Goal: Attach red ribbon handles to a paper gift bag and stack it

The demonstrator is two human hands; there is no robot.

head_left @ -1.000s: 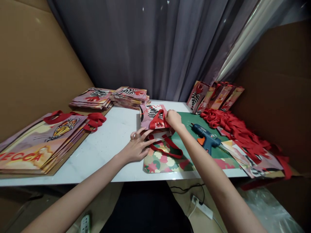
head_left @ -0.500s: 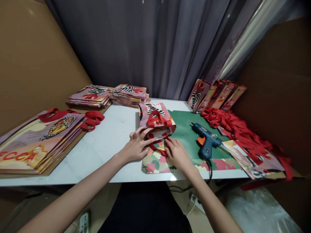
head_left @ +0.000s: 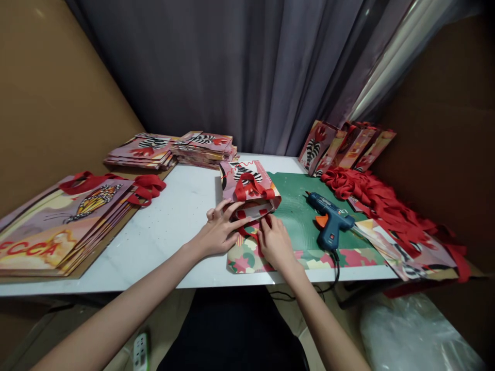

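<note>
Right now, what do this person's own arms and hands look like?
The left hand and right hand are ungloved, with slender fingers. Both forearms are bare, with no sleeve, watch or bracelet showing. I see no markings.

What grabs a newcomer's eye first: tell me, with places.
Probably the tangled heap of bright red fabric ribbons on the right. Left of it, a dark blue plastic glue gun lies on a flat green sheet. At the centre, the left hand and right hand are at the open mouth of a pink-and-striped paper bag.
</note>
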